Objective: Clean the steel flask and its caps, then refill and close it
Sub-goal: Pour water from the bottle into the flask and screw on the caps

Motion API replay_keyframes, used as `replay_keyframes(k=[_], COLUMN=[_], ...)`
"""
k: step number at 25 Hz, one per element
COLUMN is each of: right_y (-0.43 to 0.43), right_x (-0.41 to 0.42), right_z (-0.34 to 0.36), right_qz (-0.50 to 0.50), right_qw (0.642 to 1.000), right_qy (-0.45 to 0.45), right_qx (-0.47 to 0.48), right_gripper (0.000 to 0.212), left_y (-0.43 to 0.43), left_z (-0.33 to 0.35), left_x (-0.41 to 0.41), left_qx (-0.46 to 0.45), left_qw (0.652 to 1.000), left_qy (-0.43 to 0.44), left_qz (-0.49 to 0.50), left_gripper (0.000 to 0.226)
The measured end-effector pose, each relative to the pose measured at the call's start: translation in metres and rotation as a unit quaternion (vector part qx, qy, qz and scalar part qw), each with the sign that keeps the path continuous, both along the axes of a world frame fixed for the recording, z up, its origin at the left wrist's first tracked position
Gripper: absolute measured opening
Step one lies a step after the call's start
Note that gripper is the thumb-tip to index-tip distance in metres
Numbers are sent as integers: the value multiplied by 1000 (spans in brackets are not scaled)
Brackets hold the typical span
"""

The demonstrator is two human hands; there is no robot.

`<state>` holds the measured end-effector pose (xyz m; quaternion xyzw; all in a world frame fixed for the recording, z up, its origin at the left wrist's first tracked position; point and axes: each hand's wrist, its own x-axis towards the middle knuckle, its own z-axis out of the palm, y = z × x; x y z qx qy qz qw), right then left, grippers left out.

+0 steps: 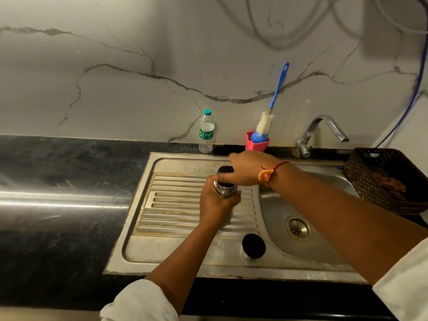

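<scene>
Head view: left hand (217, 203) wraps its fingers round the flask (225, 190), upright on the sink (176, 258) drainboard; right hand (246, 169) curls fingers over the inner cap (224, 170). Best to brace the body firmly and twist squarely.

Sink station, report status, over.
Left hand grips steel flask upright on drainboard. Right hand grips its dark top cap. Other cap loose by basin. Nothing blocking.
</scene>
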<state>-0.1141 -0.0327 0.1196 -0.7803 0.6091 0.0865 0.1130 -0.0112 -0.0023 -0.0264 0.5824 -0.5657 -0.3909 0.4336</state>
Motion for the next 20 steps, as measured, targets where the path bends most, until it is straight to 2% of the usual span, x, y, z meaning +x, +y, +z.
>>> replay_keyframes(k=[2,4,6,8,10,11,14,17,20], right_y=[-5,-7,-8,-5,-5,-7,-11,-15,-16], right_x=[-9,-12,-4,8,11,8,-12,-29,-27], right_z=[-3,-9,-17,-31,-37,-36,-25,-27,-31], right_qz=[115,151,106,6,-64,-67,33,194,216], right_qw=[993,988,991,988,984,987,997,975,965], right_qy=[-7,3,15,11,-3,-11,-24,26,28], right_qx=[-3,-23,-86,-153,-163,-143,-62,-111,-149], right_gripper=[67,56,54,55,56,60,71,71,66], left_y=[0,0,0,-1,-1,-1,-2,-4,-5], left_z=[0,-2,-6,-6,-5,-6,-7,-9,-11], left_x=[1,0,-1,-2,-1,-1,0,2,4], left_qx=[1,3,-3,-7,-7,-4,2,0,-2], left_qw=[1000,1000,1000,1000,1000,1000,1000,1000,1000], left_qy=[1,5,12,10,2,2,1,-19,-19], left_qz=[2,3,8,12,9,7,-1,-4,-6], left_gripper=[58,58,58,60,62,63,61,57,58])
